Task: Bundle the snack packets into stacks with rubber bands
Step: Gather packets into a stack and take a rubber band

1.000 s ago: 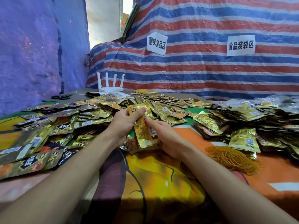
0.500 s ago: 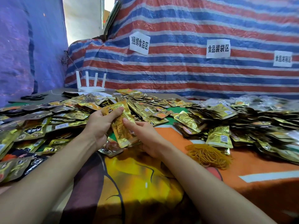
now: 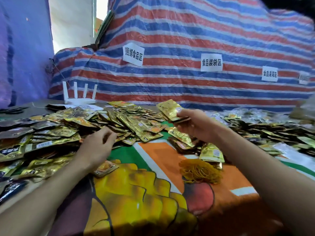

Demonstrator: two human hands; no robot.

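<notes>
My right hand grips a thin stack of gold snack packets, lifted above the table at centre right. My left hand hovers low over the loose packets at centre left, fingers loosely curled and holding nothing. A wide heap of gold and black snack packets covers the table's left and middle. A tangle of yellow rubber bands lies on the cloth below my right wrist. More packets are piled on the right.
A colourful printed cloth covers the near table. A white router with several antennas stands at the back left. A striped tarp with paper labels rises behind the table. A purple wall closes the left side.
My left hand has let go of the packet stack and dropped toward the left heap. My right hand has carried the stack up and to the right. The camera has swung rightward.
</notes>
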